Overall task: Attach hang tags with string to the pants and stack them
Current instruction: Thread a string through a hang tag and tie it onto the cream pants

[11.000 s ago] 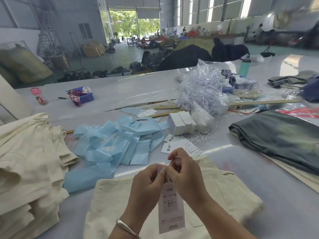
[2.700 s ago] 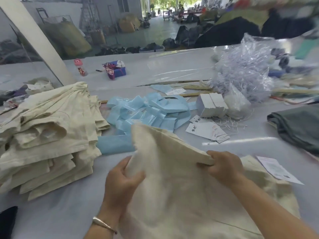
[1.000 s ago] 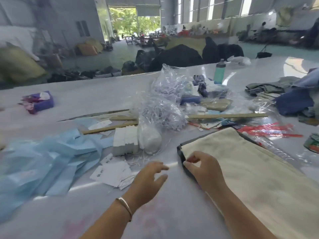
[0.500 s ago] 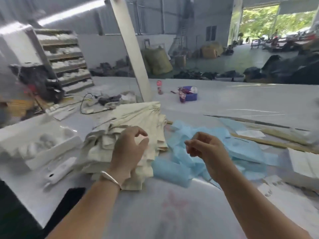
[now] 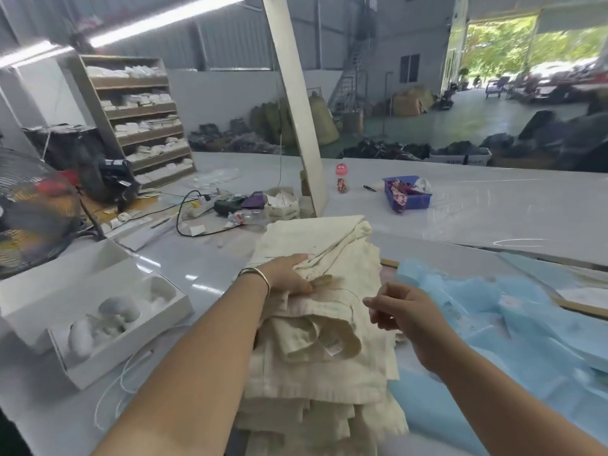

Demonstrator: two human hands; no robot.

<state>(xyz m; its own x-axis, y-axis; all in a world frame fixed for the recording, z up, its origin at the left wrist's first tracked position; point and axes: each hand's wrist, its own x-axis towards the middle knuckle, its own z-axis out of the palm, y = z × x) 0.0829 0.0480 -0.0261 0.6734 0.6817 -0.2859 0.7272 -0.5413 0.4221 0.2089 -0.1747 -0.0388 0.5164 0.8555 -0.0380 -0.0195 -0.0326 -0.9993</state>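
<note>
The stack of cream pants point(image 5: 316, 324) lies on the white surface point(image 5: 184, 258) close to its near edge, folded pairs piled unevenly. The left hand point(image 5: 289, 273) grips a fold of the top pair, fingers curled into the cloth, while the right hand point(image 5: 399, 311) hovers just beside the stack's right side, fingers loosely bent and holding nothing. Crumpled blue sheets point(image 5: 513, 324) spread toward the right edge; a white box point(image 5: 98, 320) sits toward the left edge.
</note>
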